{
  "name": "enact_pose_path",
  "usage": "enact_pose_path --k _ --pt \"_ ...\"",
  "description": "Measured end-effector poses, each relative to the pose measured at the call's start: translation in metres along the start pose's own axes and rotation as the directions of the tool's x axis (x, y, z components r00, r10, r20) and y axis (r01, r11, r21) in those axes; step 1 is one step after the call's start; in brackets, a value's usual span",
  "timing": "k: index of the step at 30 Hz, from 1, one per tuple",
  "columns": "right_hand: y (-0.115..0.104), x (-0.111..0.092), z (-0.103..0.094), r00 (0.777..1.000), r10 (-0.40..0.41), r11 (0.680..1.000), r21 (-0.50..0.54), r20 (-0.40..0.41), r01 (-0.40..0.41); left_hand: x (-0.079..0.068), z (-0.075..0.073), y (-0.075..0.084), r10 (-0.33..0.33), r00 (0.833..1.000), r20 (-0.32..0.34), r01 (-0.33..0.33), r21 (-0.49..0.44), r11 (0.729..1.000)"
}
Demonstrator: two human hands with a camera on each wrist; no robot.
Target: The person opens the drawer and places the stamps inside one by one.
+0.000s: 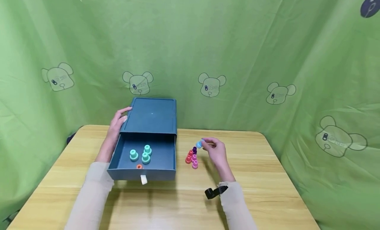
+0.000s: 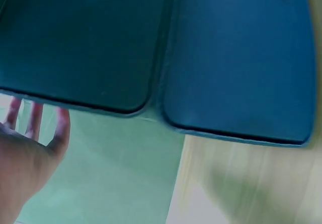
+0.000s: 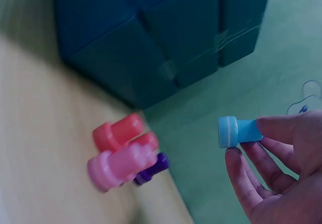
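Observation:
In the head view my left hand point(image 1: 115, 126) rests against the left side of a dark blue drawer box point(image 1: 152, 116), its fingers extended along the wall. The left wrist view shows its fingers point(image 2: 61, 128) touching the box's edge. The drawer point(image 1: 142, 174) is pulled out toward me. Inside it stand several mint-green stepped pegs point(image 1: 134, 155) and an orange one point(image 1: 139, 166), partly hidden by the front wall. My right hand point(image 1: 218, 154) pinches a light-blue stepped peg point(image 3: 229, 132) by its narrow end, raised beyond a small group of pegs.
Right of the drawer, red pegs point(image 1: 188, 159), pink pegs point(image 1: 194, 164) and a dark purple peg point(image 1: 194, 150) stand close together on the wooden table point(image 1: 252, 190). A white tab point(image 1: 143, 179) hangs on the drawer front. Green curtain point(image 1: 184, 42) surrounds the table's back and sides.

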State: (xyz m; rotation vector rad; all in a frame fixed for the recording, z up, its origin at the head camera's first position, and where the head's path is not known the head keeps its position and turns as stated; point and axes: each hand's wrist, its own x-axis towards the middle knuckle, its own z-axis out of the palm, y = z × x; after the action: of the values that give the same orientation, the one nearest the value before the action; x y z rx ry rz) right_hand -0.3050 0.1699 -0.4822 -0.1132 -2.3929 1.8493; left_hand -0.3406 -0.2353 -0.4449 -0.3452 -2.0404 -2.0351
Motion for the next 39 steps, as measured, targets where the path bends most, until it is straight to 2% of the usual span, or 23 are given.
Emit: enact_pose_path --k 7,12,16,20,25,28,34,39 --pt "-0.03 -0.011 -0.001 0.999 -0.045 0.985 0.167 0.009 0.042 0.001 -0.011 0.005 -0.044 0.999 0.024 0.042 0.088 0.995" --pt "-0.06 -0.025 0.001 0.99 -0.136 0.95 0.289 0.031 0.122 0.0 -0.007 0.009 -0.066 0.998 0.017 0.065 0.058 0.996" --pt "-0.086 -0.04 0.007 0.973 -0.213 0.935 0.307 0.085 0.178 0.001 -0.003 0.009 -0.057 0.998 0.001 0.057 0.03 0.998" --pt "-0.104 -0.056 0.017 0.951 -0.261 0.941 0.264 0.166 0.212 0.001 -0.001 0.007 -0.042 0.999 -0.01 0.042 0.007 0.999" --pt "-0.116 -0.071 0.032 0.917 -0.31 0.942 0.212 0.252 0.26 0.001 0.001 0.005 -0.027 1.0 -0.014 0.026 -0.011 1.0" --pt "-0.121 -0.077 0.042 0.886 -0.339 0.94 0.166 0.318 0.3 0.002 0.002 0.004 -0.016 1.0 -0.018 0.016 -0.011 1.0" --pt "-0.131 -0.084 0.062 0.803 -0.365 0.919 0.045 0.471 0.391 0.003 0.003 0.004 -0.006 1.0 -0.022 0.006 -0.019 1.0" --pt "-0.141 -0.089 0.074 0.735 -0.352 0.883 -0.055 0.579 0.466 0.002 0.003 0.005 -0.016 1.0 -0.022 0.015 -0.026 1.0"
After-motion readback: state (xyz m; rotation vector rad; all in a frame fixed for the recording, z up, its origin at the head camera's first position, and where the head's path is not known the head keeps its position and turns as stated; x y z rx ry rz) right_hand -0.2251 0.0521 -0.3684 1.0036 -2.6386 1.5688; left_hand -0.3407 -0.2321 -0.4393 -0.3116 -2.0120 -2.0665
